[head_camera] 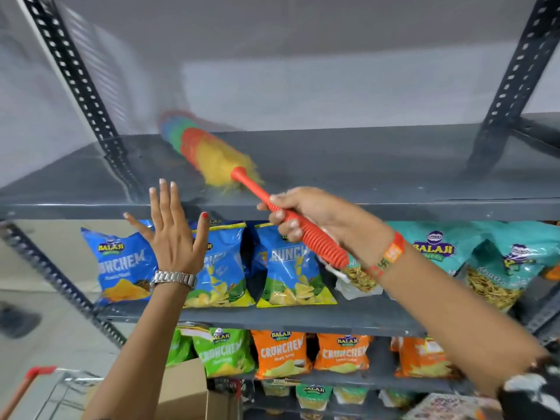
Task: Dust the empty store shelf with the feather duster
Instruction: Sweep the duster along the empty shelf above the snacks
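The empty grey metal shelf (363,165) runs across the upper middle of the view. A feather duster (209,153) with blue, green, red and yellow fluff lies on its left part, blurred at the far tip. Its ribbed red handle slants down to the right into my right hand (315,219), which is shut on it just below the shelf's front edge. My left hand (172,234) is held up flat with fingers spread in front of the shelf edge, left of the duster, holding nothing. A metal watch sits on that wrist.
Black perforated uprights stand at the left (78,74) and right (515,65) of the shelf. Blue snack bags (121,265) and teal snack bags (485,262) fill the shelf below; green and orange bags (288,353) sit lower. A cardboard box (185,389) and a trolley are at the bottom left.
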